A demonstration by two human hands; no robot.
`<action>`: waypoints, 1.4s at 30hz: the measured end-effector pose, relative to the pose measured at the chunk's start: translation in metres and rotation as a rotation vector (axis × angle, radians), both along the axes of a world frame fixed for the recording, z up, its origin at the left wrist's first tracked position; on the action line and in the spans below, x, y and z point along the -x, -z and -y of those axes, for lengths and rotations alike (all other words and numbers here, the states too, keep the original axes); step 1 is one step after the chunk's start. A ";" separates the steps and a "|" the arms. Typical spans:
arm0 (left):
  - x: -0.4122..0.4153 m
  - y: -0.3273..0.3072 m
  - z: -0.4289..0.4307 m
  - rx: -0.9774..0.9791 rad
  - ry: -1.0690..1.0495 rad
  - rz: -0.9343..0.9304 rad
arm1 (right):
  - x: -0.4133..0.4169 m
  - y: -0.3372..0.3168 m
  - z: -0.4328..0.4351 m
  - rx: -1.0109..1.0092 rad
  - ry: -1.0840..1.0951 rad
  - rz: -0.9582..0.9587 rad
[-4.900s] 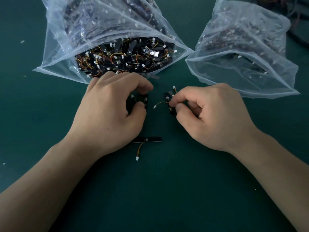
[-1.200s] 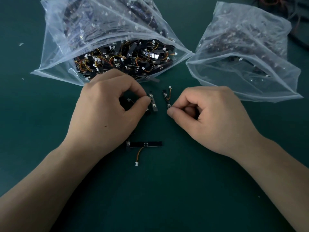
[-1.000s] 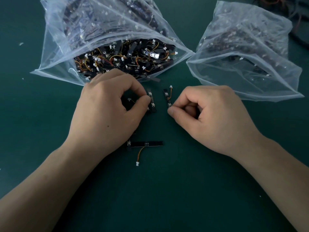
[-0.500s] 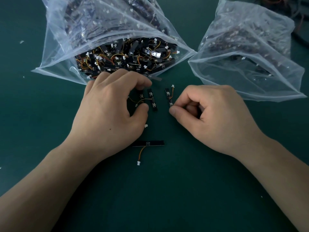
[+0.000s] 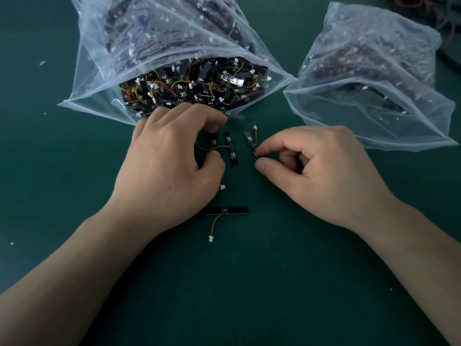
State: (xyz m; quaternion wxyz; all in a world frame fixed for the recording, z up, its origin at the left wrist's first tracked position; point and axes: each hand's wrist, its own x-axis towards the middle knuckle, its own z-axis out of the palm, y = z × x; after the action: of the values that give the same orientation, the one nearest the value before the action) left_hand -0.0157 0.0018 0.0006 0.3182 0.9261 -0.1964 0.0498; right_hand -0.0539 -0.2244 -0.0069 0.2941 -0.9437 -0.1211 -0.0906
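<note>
1. The right strip [image 5: 249, 139], a small black board with an orange lead and a white plug, lies just near of the full bag [image 5: 104, 78], off the right corner of its mouth and pointing towards me.
2. I see my right hand [image 5: 324, 176] pinching the near end of that strip between thumb and forefinger, with the other fingers curled into the palm.
3. The middle strip [image 5: 230, 151] lies free on the mat [image 5: 249, 295], also just near of the bag's mouth, beside the right strip but not touching it.
4. The left strip [image 5: 214, 140] sits closer to the centre of the bag's mouth. My left hand [image 5: 169, 166] curls round it, forefinger over its far end and thumb tip on its orange lead.
5. The near strip [image 5: 225, 210] lies crosswise, farther from the bag than the other three, its lead trailing towards me.
6. The full bag is open, packed with black strips and wires.
7. The second bag [image 5: 369, 83] lies to the right of the full bag, their corners almost meeting.
</note>
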 end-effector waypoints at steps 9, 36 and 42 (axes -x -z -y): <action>0.002 -0.005 0.000 0.121 -0.012 -0.068 | 0.002 -0.001 0.001 -0.043 0.013 0.070; 0.009 -0.008 0.002 0.398 0.079 0.001 | -0.005 -0.003 0.002 0.023 0.390 0.002; 0.007 -0.006 0.002 0.408 0.057 0.009 | -0.005 -0.002 0.005 0.038 0.372 0.032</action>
State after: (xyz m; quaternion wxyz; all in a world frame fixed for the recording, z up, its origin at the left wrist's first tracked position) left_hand -0.0227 0.0001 0.0068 0.4996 0.8363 -0.2097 0.0835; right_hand -0.0494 -0.2296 -0.0047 0.2524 -0.9537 0.0490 -0.1560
